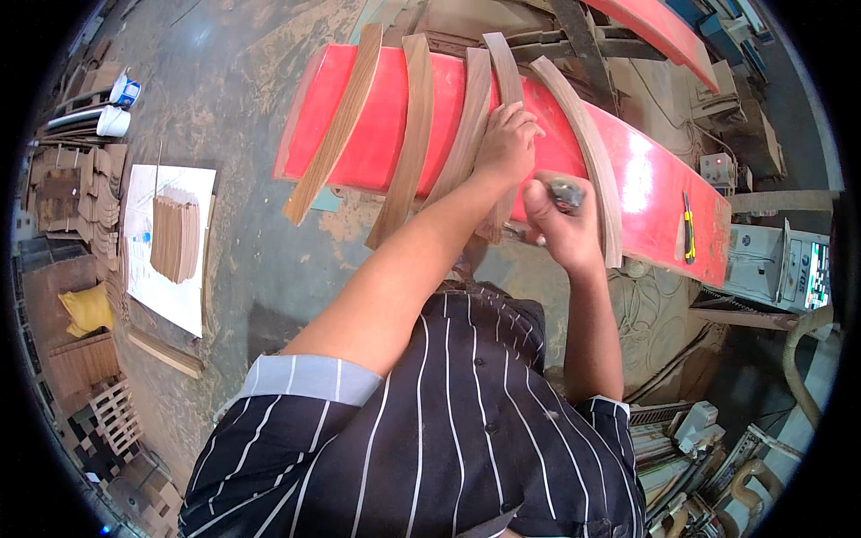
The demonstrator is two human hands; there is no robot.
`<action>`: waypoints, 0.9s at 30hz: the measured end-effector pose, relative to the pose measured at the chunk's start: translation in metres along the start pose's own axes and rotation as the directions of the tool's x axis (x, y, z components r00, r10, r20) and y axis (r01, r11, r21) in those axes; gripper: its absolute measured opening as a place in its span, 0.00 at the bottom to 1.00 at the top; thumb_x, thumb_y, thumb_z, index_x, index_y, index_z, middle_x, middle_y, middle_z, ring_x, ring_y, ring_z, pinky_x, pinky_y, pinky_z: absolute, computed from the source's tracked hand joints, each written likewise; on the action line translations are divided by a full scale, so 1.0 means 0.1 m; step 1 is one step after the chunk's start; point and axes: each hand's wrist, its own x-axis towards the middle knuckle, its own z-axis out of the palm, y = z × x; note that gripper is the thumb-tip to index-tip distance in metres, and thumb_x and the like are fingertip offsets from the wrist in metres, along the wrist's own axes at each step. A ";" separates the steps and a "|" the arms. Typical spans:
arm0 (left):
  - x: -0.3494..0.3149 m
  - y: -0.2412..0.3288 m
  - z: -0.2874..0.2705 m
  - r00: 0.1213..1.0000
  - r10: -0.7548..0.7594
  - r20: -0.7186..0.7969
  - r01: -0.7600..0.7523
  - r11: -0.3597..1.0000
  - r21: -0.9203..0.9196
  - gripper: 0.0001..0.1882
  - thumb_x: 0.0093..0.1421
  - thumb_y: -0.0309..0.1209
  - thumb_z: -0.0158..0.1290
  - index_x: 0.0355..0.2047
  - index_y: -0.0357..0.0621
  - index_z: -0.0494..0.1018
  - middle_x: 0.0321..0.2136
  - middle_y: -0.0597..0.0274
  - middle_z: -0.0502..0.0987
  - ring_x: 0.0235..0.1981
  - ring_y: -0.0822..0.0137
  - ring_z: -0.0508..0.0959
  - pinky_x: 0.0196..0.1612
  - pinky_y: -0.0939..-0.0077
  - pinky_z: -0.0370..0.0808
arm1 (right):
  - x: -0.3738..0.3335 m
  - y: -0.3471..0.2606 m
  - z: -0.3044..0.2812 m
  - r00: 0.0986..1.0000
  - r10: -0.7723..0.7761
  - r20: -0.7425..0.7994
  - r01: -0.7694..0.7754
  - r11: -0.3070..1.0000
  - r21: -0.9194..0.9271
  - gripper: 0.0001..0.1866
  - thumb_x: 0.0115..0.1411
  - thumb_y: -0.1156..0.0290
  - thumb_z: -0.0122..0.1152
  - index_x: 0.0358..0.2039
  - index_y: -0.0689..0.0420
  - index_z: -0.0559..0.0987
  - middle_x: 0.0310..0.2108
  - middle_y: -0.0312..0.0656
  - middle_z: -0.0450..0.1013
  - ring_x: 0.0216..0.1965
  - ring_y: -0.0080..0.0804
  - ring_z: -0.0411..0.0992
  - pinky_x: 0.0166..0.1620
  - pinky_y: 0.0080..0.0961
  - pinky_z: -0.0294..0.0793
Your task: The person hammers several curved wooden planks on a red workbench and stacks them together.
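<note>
Several curved wooden strips lie crosswise over a long red board with a glossy top [641,184]. My left hand [507,148] is closed over one curved wooden strip [504,72], with its fingers bent across the upper face. Close by on the right, my right hand [574,224] is wrapped around a hand tool [567,194] with a dark rounded end. A thin metal part shows below the fist, beside the held strip; blur hides the tool's exact kind. Another curved strip [466,125] lies under my left wrist, and a paler one [587,152] is just right of my right hand.
A yellow-and-black utility knife [689,229] lies on the board's right end. On the floor at left, a stack of curved wooden pieces [175,238] rests on a white sheet [188,305]. White buckets [113,121] stand farther left; a machine with a screen [798,273] is at right.
</note>
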 end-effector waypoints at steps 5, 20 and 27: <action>0.02 -0.11 0.04 0.995 0.095 -0.036 -0.093 0.995 0.047 0.09 0.63 0.23 0.64 0.42 0.47 0.89 0.56 0.59 0.87 0.73 0.46 0.75 0.80 0.42 0.68 | 0.23 -0.05 0.17 0.996 -0.016 0.091 0.012 0.999 0.044 0.25 0.80 0.54 0.75 0.29 0.58 0.80 0.25 0.24 0.69 0.28 0.16 0.65 0.31 0.27 0.66; 0.01 -0.05 0.01 0.991 0.096 -0.097 -0.095 0.995 0.017 0.11 0.61 0.20 0.65 0.42 0.47 0.89 0.55 0.59 0.88 0.72 0.46 0.77 0.78 0.43 0.69 | 0.55 -0.18 0.68 0.945 0.051 0.322 0.028 0.971 -0.237 0.28 0.77 0.50 0.77 0.34 0.67 0.86 0.20 0.43 0.69 0.26 0.28 0.62 0.33 0.39 0.72; 0.00 0.05 -0.04 0.992 0.057 -0.113 -0.058 0.998 -0.006 0.11 0.62 0.20 0.63 0.42 0.45 0.89 0.53 0.58 0.88 0.72 0.46 0.77 0.80 0.43 0.68 | 0.64 -0.18 0.90 0.917 0.022 0.398 0.104 0.950 -0.293 0.31 0.73 0.47 0.78 0.31 0.67 0.84 0.22 0.55 0.75 0.23 0.48 0.70 0.35 0.46 0.78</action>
